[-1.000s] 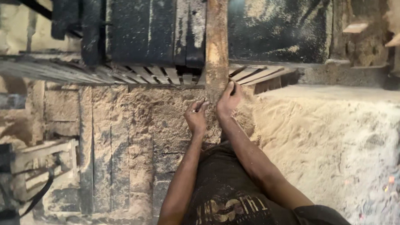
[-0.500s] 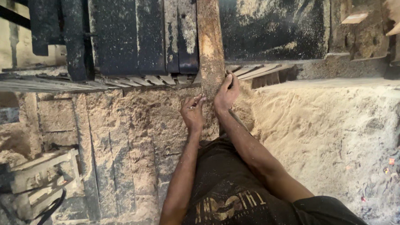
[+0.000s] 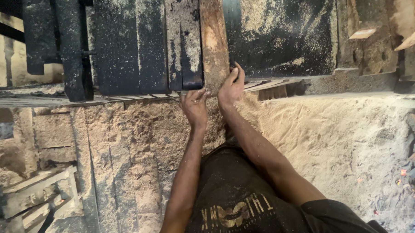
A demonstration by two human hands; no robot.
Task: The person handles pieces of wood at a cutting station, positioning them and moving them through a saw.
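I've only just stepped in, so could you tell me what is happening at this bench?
A person stands at a dark, sawdust-covered machine table, both bare hands on the near end of a long wooden plank lying lengthwise on it. The right hand grips the plank's end from the right side; the left hand touches it from the left. Thin wood slats lie along the table edge, and sawdust is heaped below.

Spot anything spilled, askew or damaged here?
Sawdust lies heaped over the floor and dusts the dark machine bed. Both the left hand and right hand grip the wooden plank, which lies straight. No visible damage.
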